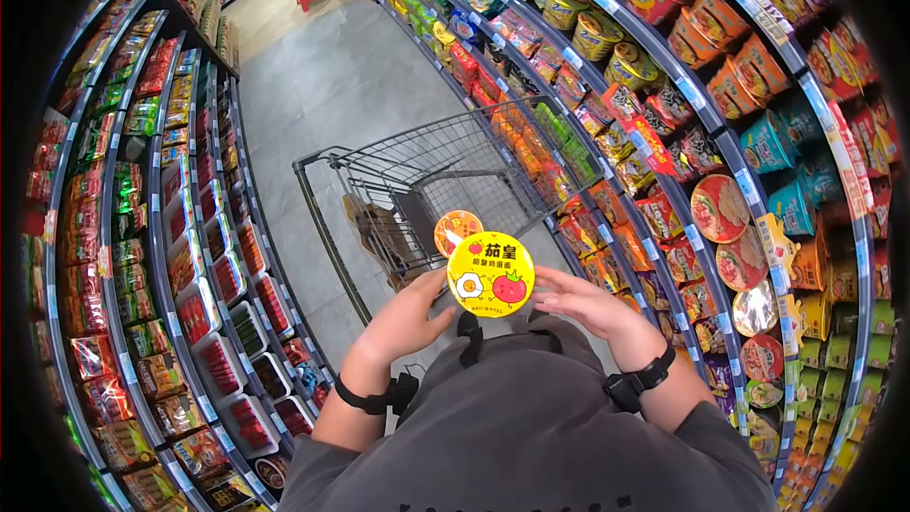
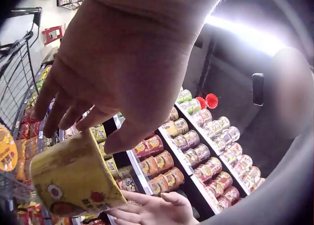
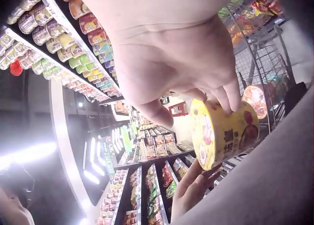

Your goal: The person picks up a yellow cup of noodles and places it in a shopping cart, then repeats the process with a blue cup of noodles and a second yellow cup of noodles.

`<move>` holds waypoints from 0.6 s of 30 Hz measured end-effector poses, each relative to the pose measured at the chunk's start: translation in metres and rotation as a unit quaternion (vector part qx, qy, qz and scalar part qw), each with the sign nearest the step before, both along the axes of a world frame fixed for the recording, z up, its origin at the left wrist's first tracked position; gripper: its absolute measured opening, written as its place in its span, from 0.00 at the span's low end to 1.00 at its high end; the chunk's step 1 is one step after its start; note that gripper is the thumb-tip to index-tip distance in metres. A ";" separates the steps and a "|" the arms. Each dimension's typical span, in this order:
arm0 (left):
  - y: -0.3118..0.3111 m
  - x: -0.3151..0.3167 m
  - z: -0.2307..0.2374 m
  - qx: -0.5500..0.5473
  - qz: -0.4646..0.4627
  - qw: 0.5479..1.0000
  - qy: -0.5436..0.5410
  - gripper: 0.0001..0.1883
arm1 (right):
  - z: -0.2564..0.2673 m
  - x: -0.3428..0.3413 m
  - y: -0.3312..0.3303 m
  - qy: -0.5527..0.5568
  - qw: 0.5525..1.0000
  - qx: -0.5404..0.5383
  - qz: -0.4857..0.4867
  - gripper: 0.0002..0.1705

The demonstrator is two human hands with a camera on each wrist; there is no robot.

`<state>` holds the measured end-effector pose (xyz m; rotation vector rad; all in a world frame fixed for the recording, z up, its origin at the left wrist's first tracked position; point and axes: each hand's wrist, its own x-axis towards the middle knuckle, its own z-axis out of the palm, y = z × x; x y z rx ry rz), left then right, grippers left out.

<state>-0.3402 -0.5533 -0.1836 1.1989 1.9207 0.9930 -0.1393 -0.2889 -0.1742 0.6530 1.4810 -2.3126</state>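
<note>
I have the yellow noodle cup [image 1: 491,274] up in front of my waist, lid facing my head camera, between my left hand [image 1: 409,315] and my right hand [image 1: 599,309]. Both hands are open, fingers fairly straight; my right fingertips touch the cup's side, and my left fingers meet it from the other side without curling round it. I'd judge this is the looking-over step of a shopping round: checking the cup (a tomato and an egg on the lid, cheerful enough) before choosing. If I want it, the next move calls for a surer hold, one palm round the wall, then lowering it into the shopping cart [image 1: 427,166] just ahead. With so light a touch, it could slip.

The head view gives me the lid's print square on, with an orange-lidded cup [image 1: 458,232] partly hidden behind it; I can't tell what that one rests on. It hides the yellow cup's side, which my right wrist view shows with its printing, along with my right fingers lying on it. Only the wrist views catch the strip light [image 2: 248,33] overhead; the head view looks down, and shows far more of the grey floor [image 1: 332,85].
</note>
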 end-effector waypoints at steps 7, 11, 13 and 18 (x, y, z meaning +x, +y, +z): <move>0.023 -0.019 -0.026 -0.005 0.010 1.000 -0.008 0.35 | -0.023 -0.029 0.030 -0.018 0.998 -0.052 0.005 0.41; 0.054 -0.044 -0.027 -0.005 0.028 0.997 -0.078 0.35 | -0.038 -0.056 0.064 -0.019 0.997 -0.072 0.011 0.41; 0.071 -0.056 -0.033 -0.023 0.046 0.994 -0.099 0.34 | -0.045 -0.074 0.085 -0.013 0.996 -0.081 0.023 0.41; 0.132 -0.099 -0.082 0.000 0.199 0.944 -0.263 0.27 | -0.093 -0.122 0.139 -0.035 0.994 -0.104 0.001 0.38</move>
